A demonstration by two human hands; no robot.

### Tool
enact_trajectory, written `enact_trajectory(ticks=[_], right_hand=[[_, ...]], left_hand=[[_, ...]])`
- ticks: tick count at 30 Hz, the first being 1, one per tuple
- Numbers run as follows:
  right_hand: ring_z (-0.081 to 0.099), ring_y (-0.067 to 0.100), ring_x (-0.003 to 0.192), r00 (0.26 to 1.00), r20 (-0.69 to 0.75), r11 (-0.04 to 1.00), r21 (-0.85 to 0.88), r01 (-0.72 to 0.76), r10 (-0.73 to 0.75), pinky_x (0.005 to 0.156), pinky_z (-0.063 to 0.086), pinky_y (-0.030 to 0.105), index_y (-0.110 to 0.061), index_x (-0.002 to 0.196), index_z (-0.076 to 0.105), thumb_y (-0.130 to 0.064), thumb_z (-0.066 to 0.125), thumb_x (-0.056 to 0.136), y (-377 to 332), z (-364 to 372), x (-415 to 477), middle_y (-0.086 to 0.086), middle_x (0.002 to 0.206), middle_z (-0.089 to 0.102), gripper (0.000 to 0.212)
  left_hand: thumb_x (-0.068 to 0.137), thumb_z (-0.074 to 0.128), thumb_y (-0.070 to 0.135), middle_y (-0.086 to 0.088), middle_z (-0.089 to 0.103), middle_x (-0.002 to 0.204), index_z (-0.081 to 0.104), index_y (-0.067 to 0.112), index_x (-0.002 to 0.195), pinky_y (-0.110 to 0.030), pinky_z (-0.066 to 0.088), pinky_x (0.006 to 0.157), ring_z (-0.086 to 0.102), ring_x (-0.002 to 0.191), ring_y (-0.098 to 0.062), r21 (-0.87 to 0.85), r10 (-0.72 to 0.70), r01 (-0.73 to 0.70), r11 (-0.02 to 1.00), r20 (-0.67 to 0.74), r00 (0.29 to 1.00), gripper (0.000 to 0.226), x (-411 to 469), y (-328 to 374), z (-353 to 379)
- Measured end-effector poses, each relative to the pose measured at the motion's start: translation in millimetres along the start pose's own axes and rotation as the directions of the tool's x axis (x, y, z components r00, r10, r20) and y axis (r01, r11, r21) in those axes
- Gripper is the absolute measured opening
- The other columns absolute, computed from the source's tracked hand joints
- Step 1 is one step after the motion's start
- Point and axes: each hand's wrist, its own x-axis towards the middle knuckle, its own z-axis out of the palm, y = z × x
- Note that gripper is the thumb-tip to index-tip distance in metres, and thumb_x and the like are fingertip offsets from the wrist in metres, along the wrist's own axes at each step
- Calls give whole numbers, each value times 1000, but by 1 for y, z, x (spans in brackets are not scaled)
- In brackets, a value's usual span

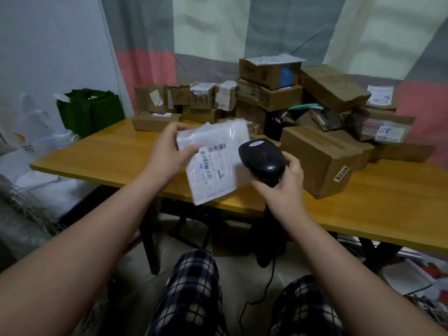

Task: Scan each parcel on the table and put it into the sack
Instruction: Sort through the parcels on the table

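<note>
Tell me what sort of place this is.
Probably a home room used for parcel sorting: labelled cardboard boxes piled on a wooden table, a barcode scanner in the right hand, a white mailer in the left hand, and a striped curtain behind.

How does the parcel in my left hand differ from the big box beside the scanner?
The parcel is a flat white plastic pouch; the big box is a bulky brown carton. The left hand holds the parcel up beside the scanner; the big box rests on the table. Both carry a printed label.
</note>
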Motion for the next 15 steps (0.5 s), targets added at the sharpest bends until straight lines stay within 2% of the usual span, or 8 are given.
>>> enact_trajectory(ticks=[1, 3, 5, 6, 8, 10, 13, 15], right_hand=[[25, 18, 133, 998, -12, 996, -65, 56, -57, 105, 22, 22, -47, 91, 45, -20, 80, 77, -10, -6, 4, 1, 137, 34, 46], [23, 23, 137, 993, -8, 991, -63, 120, -121, 109, 22, 28, -47, 92, 43, -13, 80, 74, -33, -17, 15, 6, 144, 34, 53], [35, 26, 135, 990, 34, 991, 3, 136, -136, 109, 31, 36, -48, 97, 45, -7, 77, 71, -48, -24, 29, 8, 139, 45, 58], [45, 26, 129, 990, 52, 991, 26, 133, -134, 102, 38, 35, -43, 103, 51, -5, 74, 69, -51, -24, 36, 7, 130, 54, 56], [58, 22, 116, 993, 102, 993, 101, 54, -65, 91, 43, 30, -19, 114, 62, 1, 74, 70, -47, -22, 44, 3, 116, 65, 50], [62, 18, 112, 994, 113, 978, 207, -33, 9, 94, 49, 37, -12, 123, 61, 0, 78, 71, -41, -17, 45, 3, 116, 68, 56], [65, 23, 106, 997, 20, 947, 313, -77, 75, 96, 50, 50, -11, 118, 63, -8, 79, 67, -35, -6, 41, 8, 110, 70, 54], [66, 25, 103, 990, -46, 935, 338, -108, 131, 94, 51, 52, -9, 114, 63, -4, 76, 69, -32, 3, 41, 10, 107, 70, 47]], left_hand=[[85, 69, 5, 0, 66, 97, 48, 18, 105, -33, 54, 76, 66, 88, -17, 5, 48, -48, 999, -15, 999, 32, 5, 10, -3], [85, 70, 11, 1, 66, 87, 53, 17, 99, -28, 51, 73, 64, 81, -15, 90, 168, -169, 982, 14, 986, 22, 16, 30, -7], [90, 65, 17, 1, 60, 77, 58, 9, 90, -17, 40, 66, 55, 72, -13, 281, 280, -307, 909, 132, 951, 11, 21, 50, -10], [92, 62, 19, -3, 57, 76, 58, 5, 88, -16, 37, 62, 51, 71, -14, 334, 300, -348, 876, 186, 936, 15, 21, 57, -10], [94, 59, 19, -15, 59, 80, 57, 0, 85, -27, 42, 67, 53, 74, -20, 338, 300, -386, 859, 280, 912, 21, 22, 66, -9], [94, 60, 20, -17, 64, 85, 58, 1, 87, -39, 47, 76, 59, 79, -25, 308, 295, -394, 866, 320, 900, 20, 22, 69, -7], [92, 62, 28, -4, 66, 86, 58, 9, 86, -45, 48, 86, 61, 86, -21, 330, 280, -366, 870, 281, 918, 20, 23, 63, -1], [87, 64, 44, 10, 66, 91, 60, 27, 92, -47, 46, 93, 61, 93, -14, 359, 255, -310, 880, 194, 947, 18, 23, 54, 2]])
